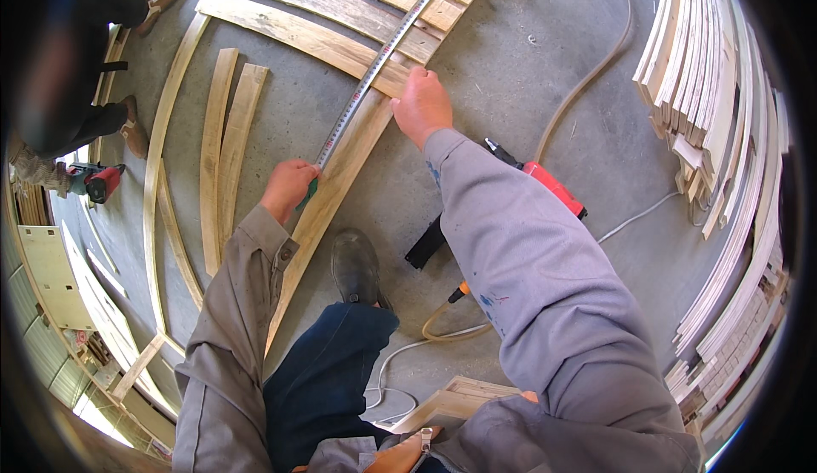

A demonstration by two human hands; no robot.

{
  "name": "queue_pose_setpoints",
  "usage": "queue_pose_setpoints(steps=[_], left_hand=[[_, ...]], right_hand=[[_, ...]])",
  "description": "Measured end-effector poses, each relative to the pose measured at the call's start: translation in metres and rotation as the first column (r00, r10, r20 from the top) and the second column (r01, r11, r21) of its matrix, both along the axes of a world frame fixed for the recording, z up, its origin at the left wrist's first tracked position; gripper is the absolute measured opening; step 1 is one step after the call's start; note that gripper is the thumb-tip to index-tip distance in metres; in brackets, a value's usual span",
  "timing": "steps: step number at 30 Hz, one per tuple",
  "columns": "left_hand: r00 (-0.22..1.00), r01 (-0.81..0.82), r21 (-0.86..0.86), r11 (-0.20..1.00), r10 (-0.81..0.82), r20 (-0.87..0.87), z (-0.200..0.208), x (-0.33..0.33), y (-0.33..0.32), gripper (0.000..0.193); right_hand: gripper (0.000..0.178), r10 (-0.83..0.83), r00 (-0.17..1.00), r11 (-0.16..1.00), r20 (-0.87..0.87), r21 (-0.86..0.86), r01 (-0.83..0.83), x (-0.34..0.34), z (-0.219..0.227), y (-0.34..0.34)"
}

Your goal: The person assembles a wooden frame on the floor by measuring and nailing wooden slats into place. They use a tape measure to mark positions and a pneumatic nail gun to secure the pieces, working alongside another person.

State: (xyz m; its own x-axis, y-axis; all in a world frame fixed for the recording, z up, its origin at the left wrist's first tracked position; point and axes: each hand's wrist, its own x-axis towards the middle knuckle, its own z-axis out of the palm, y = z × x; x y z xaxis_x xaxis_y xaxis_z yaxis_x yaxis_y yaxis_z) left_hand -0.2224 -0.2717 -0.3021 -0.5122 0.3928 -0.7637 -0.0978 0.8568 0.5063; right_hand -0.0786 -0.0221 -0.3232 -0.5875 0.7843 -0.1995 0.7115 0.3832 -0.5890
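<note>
My left hand (289, 188) is closed around a tape measure whose green case (308, 192) shows only in part. Its blade (372, 73) runs out over the long side board (345, 162) and across several slats toward the top edge. My right hand (423, 103) has its fingers curled onto the end of the nearest wooden slat (298, 35), beside the blade. That slat lies across the side board, roughly parallel to the other slats (323, 1) farther off.
Under my right forearm lies a red and black nail gun (553, 188) with a hose (596, 73) nearby. Stacked boards (698, 56) line the right. Loose boards (234, 133) lie left. Another person (94, 48) at far left holds a red power tool (102, 184). My shoe (355, 264) is beside the side board.
</note>
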Motion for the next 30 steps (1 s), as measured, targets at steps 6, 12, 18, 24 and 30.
queue_pose_setpoints(steps=[6,12,18,24,30], left_hand=[[1.000,-0.012,-0.005,1.000,0.012,0.005,0.003,0.001,0.002,0.022],[1.000,-0.001,-0.039,0.999,0.001,-0.008,0.004,-0.001,0.003,0.023],[0.999,0.016,-0.028,0.999,-0.017,-0.043,0.000,-0.001,0.001,0.022],[0.998,0.036,-0.033,0.999,-0.038,-0.053,-0.004,-0.002,-0.003,0.022],[0.998,0.034,-0.016,0.999,-0.035,-0.060,-0.014,-0.004,-0.008,0.021]], right_hand=[[0.043,0.001,1.000,1.000,0.009,0.006,-0.001,0.000,-0.001,0.001],[0.044,0.006,1.000,1.000,0.011,0.003,-0.006,-0.001,0.003,0.000],[0.044,-0.012,1.000,1.000,0.001,-0.018,0.012,0.000,0.003,0.000],[0.055,-0.011,0.999,0.997,-0.040,-0.078,0.008,0.007,0.013,-0.001],[0.074,-0.041,0.996,0.997,-0.082,-0.065,0.036,0.035,0.024,0.004]])
